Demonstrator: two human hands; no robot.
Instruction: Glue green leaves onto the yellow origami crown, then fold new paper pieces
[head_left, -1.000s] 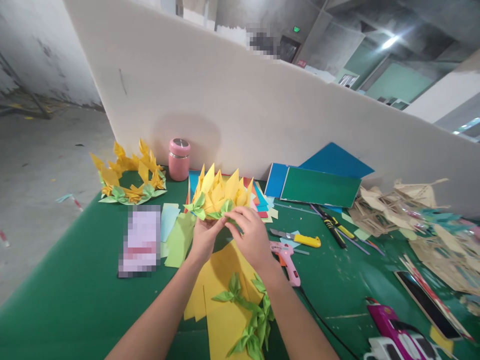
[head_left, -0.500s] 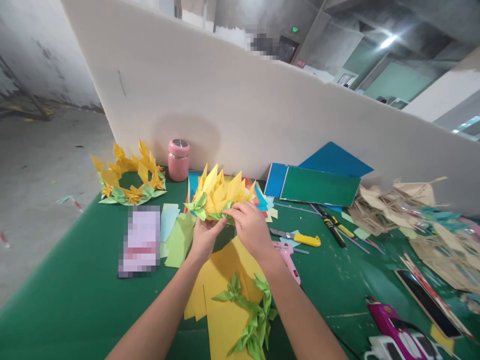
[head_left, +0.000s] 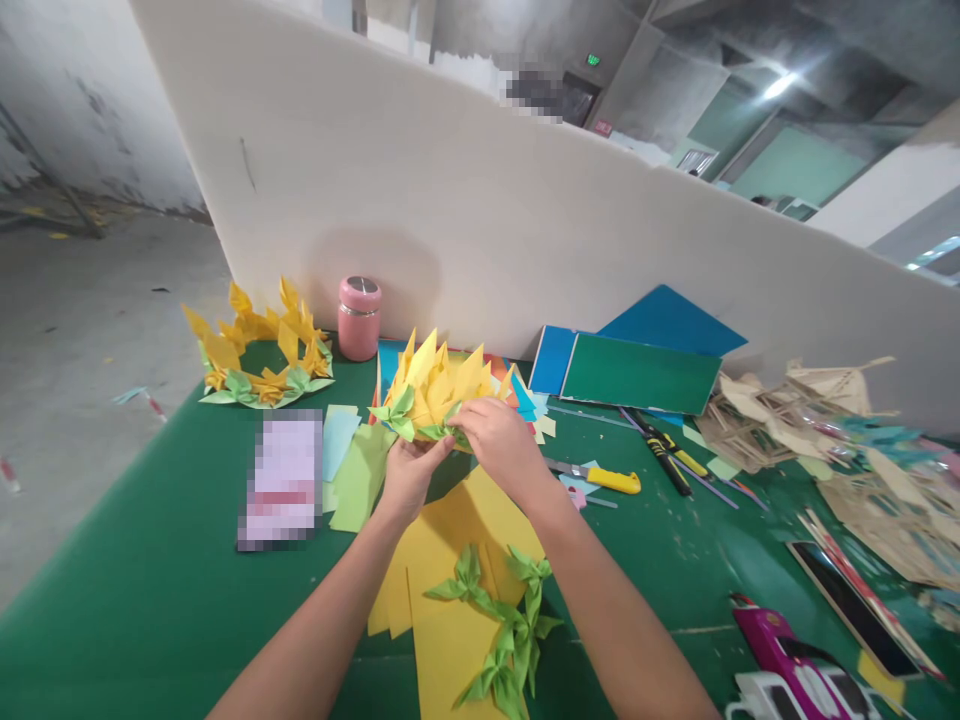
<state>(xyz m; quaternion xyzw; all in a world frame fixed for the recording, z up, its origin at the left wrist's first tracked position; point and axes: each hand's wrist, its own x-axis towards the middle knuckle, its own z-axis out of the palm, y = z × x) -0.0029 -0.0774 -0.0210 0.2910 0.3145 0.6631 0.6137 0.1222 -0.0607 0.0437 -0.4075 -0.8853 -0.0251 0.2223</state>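
Seen nearest on the green surface [head_left: 172, 590]: leaves [head_left: 517, 630] of folded green paper, strewn over yellow sheets [head_left: 446, 670] between the forearms. Farther in, at centre, gripping a yellow crown [head_left: 442, 385] with both hands beyond the sheets: with the left hand [head_left: 411, 475], clasping the near rim between thumb and fingers; with the right hand [head_left: 495, 440], pinching close beside, at the green trim. Farther still, at left, a second crown [head_left: 262, 372] beside a pink flask [head_left: 358, 320].

Squeezed too hard, liable to crease or buckle, being thin paper; let go early, apt to slip askew at the trim if poorly fixed. At risk also of a nick or a knock, should the right hand swing right, from the knife [head_left: 611, 480], lying with metal end towards the wrist.

Cut off at near right, a magenta tool [head_left: 784, 655]. Mostly hidden behind the right forearm, a pink object [head_left: 576, 497]. Impossible to tell, under the right fingertips, whether pinched on leaf, rim or both. Screened by yellow points, the crown's far side. Blurred at left, a pale lilac item [head_left: 283, 480].
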